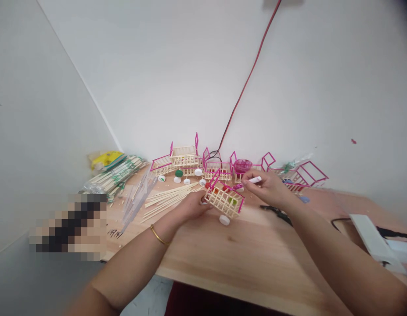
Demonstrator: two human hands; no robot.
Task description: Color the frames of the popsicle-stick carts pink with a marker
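Note:
My left hand [193, 205] grips a small cart [225, 199] built of thin wooden sticks, tilted above the table. Several of the cart's edges are pink and the rest bare wood. A white bottle-cap wheel [224, 220] hangs at its lower side, and red and green caps show through and behind the frame. Between the fingers of my right hand [261, 186] is a white marker [255, 180]; its pink end points down-left toward the cart's upper edge. I cannot tell whether that end touches the wood.
Similar stick carts [185, 157] line the wall, with a pink bowl [243, 166] among them. Loose sticks [170, 199], clear plastic strips [134, 202] and bundled sticks [120, 173] lie left. A black tool [277, 213] and a white block [371, 239] lie right. A red-black cable [247, 81] runs down the wall.

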